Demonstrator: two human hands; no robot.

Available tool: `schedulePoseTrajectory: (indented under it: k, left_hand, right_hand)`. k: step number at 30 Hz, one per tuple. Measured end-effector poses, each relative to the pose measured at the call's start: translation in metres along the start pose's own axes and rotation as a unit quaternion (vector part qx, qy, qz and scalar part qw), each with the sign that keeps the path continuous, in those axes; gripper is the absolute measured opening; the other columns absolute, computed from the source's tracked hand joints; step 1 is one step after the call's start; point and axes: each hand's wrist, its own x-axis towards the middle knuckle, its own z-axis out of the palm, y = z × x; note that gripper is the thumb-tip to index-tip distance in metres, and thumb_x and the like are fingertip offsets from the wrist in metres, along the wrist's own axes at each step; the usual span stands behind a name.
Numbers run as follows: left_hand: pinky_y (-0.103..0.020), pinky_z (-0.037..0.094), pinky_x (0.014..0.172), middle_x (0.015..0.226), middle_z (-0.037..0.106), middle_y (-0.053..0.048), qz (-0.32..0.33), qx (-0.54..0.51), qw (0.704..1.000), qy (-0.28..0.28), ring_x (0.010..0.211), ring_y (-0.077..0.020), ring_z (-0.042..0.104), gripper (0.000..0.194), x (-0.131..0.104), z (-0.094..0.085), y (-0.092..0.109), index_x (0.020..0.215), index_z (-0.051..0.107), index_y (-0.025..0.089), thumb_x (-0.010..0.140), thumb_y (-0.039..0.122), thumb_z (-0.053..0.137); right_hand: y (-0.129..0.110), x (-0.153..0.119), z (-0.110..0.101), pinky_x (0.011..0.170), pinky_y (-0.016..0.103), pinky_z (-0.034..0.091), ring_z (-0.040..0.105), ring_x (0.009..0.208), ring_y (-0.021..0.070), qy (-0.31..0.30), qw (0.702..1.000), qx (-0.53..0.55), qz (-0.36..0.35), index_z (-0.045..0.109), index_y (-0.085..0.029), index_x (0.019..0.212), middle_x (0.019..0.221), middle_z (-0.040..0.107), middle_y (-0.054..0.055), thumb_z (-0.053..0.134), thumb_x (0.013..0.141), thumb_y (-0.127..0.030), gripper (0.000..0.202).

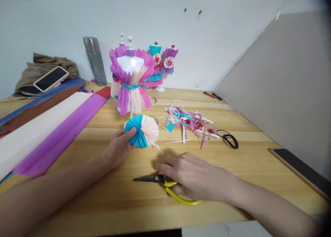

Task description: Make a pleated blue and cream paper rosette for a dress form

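My left hand (121, 147) pinches a round pleated paper rosette (141, 130), blue on its left half and pale pink on its right. A thin pale strip dangles from the rosette's lower right edge. Low over the table, my right hand (183, 175) has its fingers around the yellow handles of a pair of scissors (181, 198). The black blades are together and point left. Just behind the rosette stands a white dress form (130, 62) wearing a purple, pink and cream paper dress with a blue waistband.
Paper scraps (191, 121) lie right of centre beside a black hair tie (230, 140). Crepe paper sheets (59, 133) cover the left side, near a phone (51, 79) and a bottle (95, 61). Smaller dressed forms (169, 62) stand behind. Another phone (300, 168) rests at right.
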Motion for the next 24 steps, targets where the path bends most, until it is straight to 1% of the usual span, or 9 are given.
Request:
schedulePoseTrajectory:
  k: [2, 5, 11, 13, 16, 18, 20, 22, 24]
  left_hand:
    - [-0.028, 0.057, 0.058, 0.068, 0.073, -0.005, -0.003, -0.004, 1.000, -0.009, 0.060, -0.0166, 0.066, 0.035, 0.001, -0.001, -0.001, 0.074, 0.074, 0.014, 0.059, 0.043, 0.087]
    - [-0.027, 0.057, 0.055, 0.065, 0.071, -0.004, -0.012, -0.002, 1.000, -0.019, 0.059, -0.0161, 0.065, 0.036, 0.002, -0.003, -0.001, 0.072, 0.074, 0.013, 0.058, 0.044, 0.088]
    - [-0.025, 0.055, 0.050, 0.065, 0.072, -0.003, -0.021, -0.002, 0.999, -0.027, 0.055, -0.0141, 0.064, 0.038, 0.002, -0.003, -0.002, 0.069, 0.074, 0.014, 0.053, 0.043, 0.091]
    - [-0.024, 0.055, 0.054, 0.067, 0.073, -0.003, -0.017, 0.001, 0.999, -0.036, 0.056, -0.0138, 0.065, 0.036, 0.002, -0.002, -0.002, 0.071, 0.075, 0.015, 0.052, 0.041, 0.091]
    - [-0.027, 0.057, 0.067, 0.078, 0.076, -0.004, -0.009, 0.015, 0.999, -0.036, 0.071, -0.0177, 0.070, 0.039, 0.001, -0.001, -0.003, 0.081, 0.077, 0.016, 0.052, 0.036, 0.092]
    - [-0.030, 0.057, 0.073, 0.085, 0.078, -0.006, -0.005, 0.022, 0.999, -0.038, 0.079, -0.0207, 0.072, 0.042, 0.000, 0.000, -0.003, 0.086, 0.077, 0.016, 0.051, 0.033, 0.092]
    - [-0.032, 0.057, 0.075, 0.086, 0.078, -0.006, -0.004, 0.025, 0.999, -0.044, 0.081, -0.0216, 0.071, 0.043, -0.001, 0.001, -0.002, 0.087, 0.077, 0.016, 0.050, 0.032, 0.092]
    - [-0.032, 0.057, 0.074, 0.085, 0.078, -0.005, -0.004, 0.027, 0.999, -0.043, 0.080, -0.0216, 0.071, 0.043, -0.002, 0.003, -0.001, 0.087, 0.077, 0.016, 0.049, 0.030, 0.092]
    - [-0.032, 0.056, 0.072, 0.084, 0.077, -0.005, -0.005, 0.029, 0.999, -0.038, 0.078, -0.0215, 0.071, 0.043, -0.003, 0.004, -0.001, 0.087, 0.077, 0.017, 0.048, 0.029, 0.092]
  right_hand:
    - [0.000, 0.001, 0.000, 0.059, 0.030, 0.034, 0.059, 0.073, 0.0188, -0.005, 1.000, 0.005, -0.003, 0.063, -0.017, 0.110, 0.097, 0.067, 0.008, 0.057, 0.083, -0.021, 0.028]
    - [0.000, 0.001, 0.001, 0.059, 0.029, 0.035, 0.060, 0.075, 0.0200, -0.011, 1.000, 0.013, 0.003, 0.060, -0.017, 0.120, 0.094, 0.068, 0.008, 0.058, 0.083, -0.022, 0.037]
    - [0.002, -0.001, 0.002, 0.066, 0.029, 0.042, 0.063, 0.085, 0.0213, -0.004, 0.996, 0.081, 0.022, 0.054, -0.018, 0.132, 0.102, 0.068, 0.010, 0.059, 0.078, -0.016, 0.054]
    - [0.002, -0.001, 0.005, 0.068, 0.029, 0.043, 0.064, 0.087, 0.0214, 0.009, 0.994, 0.101, 0.039, 0.050, -0.019, 0.136, 0.107, 0.067, 0.010, 0.057, 0.077, -0.014, 0.060]
    - [-0.002, -0.002, 0.009, 0.069, 0.029, 0.045, 0.063, 0.089, 0.0212, 0.034, 0.990, 0.118, 0.068, 0.045, -0.018, 0.140, 0.112, 0.064, 0.012, 0.055, 0.077, -0.013, 0.064]
    - [-0.008, -0.004, 0.009, 0.068, 0.029, 0.046, 0.063, 0.088, 0.0210, 0.037, 0.989, 0.122, 0.069, 0.045, -0.018, 0.141, 0.112, 0.064, 0.013, 0.055, 0.080, -0.014, 0.062]
    - [-0.012, -0.006, 0.006, 0.067, 0.029, 0.046, 0.064, 0.087, 0.0206, 0.044, 0.989, 0.124, 0.062, 0.049, -0.017, 0.137, 0.109, 0.065, 0.013, 0.054, 0.084, -0.016, 0.053]
    - [-0.014, -0.007, 0.005, 0.066, 0.029, 0.046, 0.064, 0.083, 0.0198, 0.077, 0.986, 0.129, 0.069, 0.058, -0.016, 0.125, 0.103, 0.067, 0.012, 0.049, 0.090, -0.018, 0.037]
    - [-0.011, -0.004, 0.006, 0.063, 0.028, 0.046, 0.063, 0.074, 0.0176, 0.139, 0.972, 0.166, 0.093, 0.065, -0.015, 0.107, 0.090, 0.068, 0.010, 0.047, 0.093, -0.022, 0.024]
